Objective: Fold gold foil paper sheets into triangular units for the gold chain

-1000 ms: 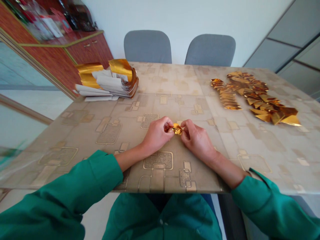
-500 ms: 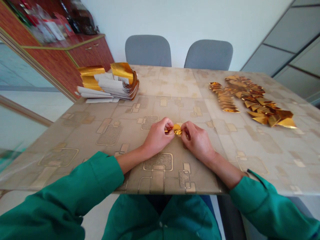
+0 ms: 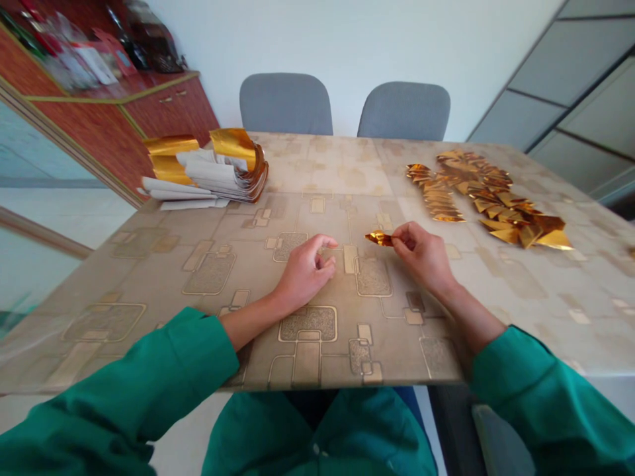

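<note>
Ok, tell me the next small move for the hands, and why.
Probably lay the folded gold foil piece on the pile of folded gold pieces to the right. The right hand pinches it by one end, it looks folded much like those pieces, and the left hand holds nothing.

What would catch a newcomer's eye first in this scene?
The shiny folded gold pieces stand out first, lying in overlapping rows on the far right of the table. Near the middle, the right hand pinches a small gold piece, while the empty left hand rests curled beside it. At the far left sits a stack of gold and white paper.
</note>
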`<state>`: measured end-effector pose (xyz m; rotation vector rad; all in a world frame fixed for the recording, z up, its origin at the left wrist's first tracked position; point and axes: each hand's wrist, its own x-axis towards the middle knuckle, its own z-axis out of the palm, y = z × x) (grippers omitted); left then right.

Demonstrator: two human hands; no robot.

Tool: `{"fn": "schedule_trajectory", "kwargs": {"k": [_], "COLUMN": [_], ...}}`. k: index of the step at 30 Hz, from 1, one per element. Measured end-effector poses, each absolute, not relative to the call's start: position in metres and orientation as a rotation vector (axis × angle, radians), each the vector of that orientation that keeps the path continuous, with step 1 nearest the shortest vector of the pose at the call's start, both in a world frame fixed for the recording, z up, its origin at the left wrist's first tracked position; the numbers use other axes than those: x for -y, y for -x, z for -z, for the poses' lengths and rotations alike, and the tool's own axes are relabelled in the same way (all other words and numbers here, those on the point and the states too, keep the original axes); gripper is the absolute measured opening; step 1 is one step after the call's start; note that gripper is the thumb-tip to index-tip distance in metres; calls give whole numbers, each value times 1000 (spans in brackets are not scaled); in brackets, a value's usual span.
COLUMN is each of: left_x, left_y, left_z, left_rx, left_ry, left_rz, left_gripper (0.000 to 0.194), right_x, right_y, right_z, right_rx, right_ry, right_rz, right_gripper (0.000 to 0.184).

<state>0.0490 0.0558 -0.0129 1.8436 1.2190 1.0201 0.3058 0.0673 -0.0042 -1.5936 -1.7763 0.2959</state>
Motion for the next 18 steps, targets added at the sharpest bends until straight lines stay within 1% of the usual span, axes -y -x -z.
{"fn": "schedule_trajectory", "kwargs": {"k": [2,6,8,11,18], "left_x": [-57,-57,-57,-56,-55], "left_y": [-48,-48,-48,-48,-48], "left_z": [15,16,15,12,9], "left_rx": [-1219,-1202,-1197,-1195,-1195], "left_ry": [-1846,-1844,-1839,-1821,-1798], "left_rz": [-1019,-1002,-990,-969,-945], "left_gripper": [23,25,26,26,26], "right_x": [-71,-76,-79,-84,-97], "right_y": [-333,-391,-414,-434,-444], "right_z": [2,-1,-1,-1,2], "right_rx": [1741,1682,1584,1527,1513], "right_ry": [1675,1855,1985,2050,2221], "right_rz": [-190,167,191,189,230], "right_gripper": [10,12,13,17,19]}}
